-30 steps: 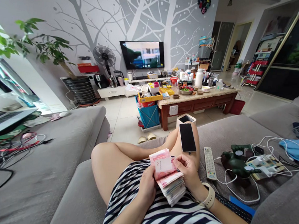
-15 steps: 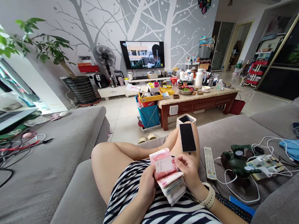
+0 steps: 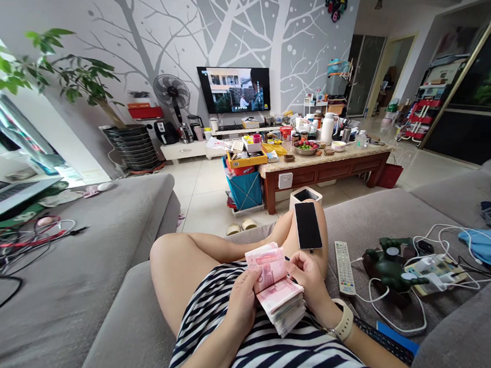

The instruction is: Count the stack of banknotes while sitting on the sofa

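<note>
My left hand is closed around a thick stack of banknotes, mostly pink on top, with its thumb pressed on their face. The upper notes are folded up and back, apart from the lower ones. Thumb and index finger of my right hand are pinched together at the right edge of the notes; a pale watch is on that wrist. Just beyond the hands, a smartphone with a dark screen lies on my right leg. The stack is held above my striped clothing.
A remote control, a dark green figurine and a power strip with white cables lie on the sofa to the right. Tangled cables and a laptop are at left. A crowded coffee table stands ahead.
The white-panelled face on the folded-up notes has given way to a pink note face. Another pink note now tops the lower part. Both hands stay nearly in place; the television picture differs.
</note>
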Motion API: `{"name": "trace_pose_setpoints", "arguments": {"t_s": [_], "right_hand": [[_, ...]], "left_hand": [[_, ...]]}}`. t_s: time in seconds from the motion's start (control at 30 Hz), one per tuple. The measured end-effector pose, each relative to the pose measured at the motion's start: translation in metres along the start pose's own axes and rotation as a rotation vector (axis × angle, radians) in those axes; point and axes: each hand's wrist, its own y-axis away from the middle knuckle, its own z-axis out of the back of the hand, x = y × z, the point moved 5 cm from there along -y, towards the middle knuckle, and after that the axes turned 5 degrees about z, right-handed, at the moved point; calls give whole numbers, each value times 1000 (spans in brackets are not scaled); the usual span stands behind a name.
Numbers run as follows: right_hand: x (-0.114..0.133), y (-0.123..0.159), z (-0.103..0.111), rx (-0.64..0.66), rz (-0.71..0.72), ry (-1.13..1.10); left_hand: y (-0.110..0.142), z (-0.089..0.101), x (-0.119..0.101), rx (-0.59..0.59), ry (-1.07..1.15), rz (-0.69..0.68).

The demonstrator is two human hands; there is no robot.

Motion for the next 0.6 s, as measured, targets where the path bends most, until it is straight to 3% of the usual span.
{"name": "trace_pose_setpoints", "arguments": {"t_s": [0.2, 0.6], "right_hand": [[-2, -2, 0, 4, 6, 22], [-2, 0, -3, 63, 11, 34]], "left_hand": [[8, -9, -4, 25, 18, -6], [11, -10, -4, 14, 0, -10]]}}
